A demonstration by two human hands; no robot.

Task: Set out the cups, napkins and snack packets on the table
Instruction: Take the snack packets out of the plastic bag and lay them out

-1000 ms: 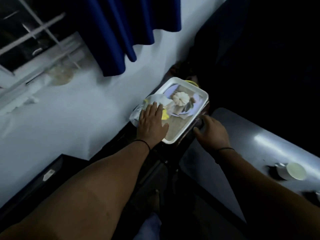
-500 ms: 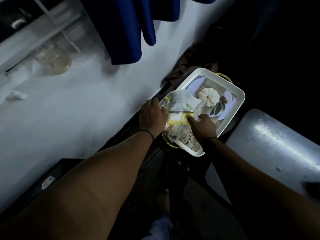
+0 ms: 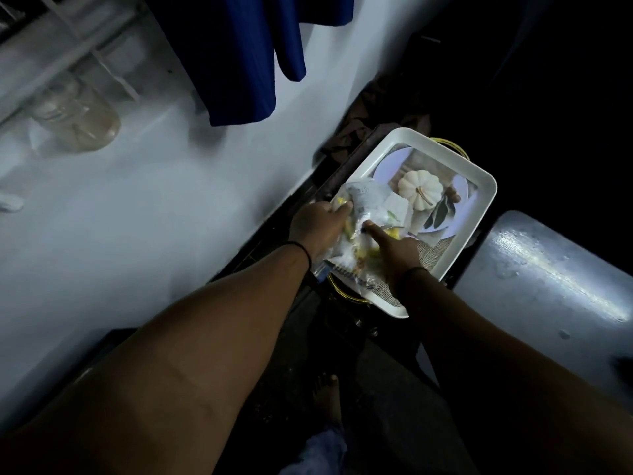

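Now both hands, left hand (image 3: 320,226) & right hand (image 3: 397,250), gripping snack packets (image 3: 368,204) on tray (image 3: 479,186).

Left hand (image 3: 318,228) fingers curled gripping, right hand (image 3: 394,250) index finger extended

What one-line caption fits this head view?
Both hands, left and right, grip clear snack packets on a white pumpkin-print tray.

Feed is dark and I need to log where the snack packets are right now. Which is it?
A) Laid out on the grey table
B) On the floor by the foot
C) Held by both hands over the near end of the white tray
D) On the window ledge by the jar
C: the left hand and right hand both grip the clear bag of snack packets over the near end of the white tray; the grey table shows none of them.
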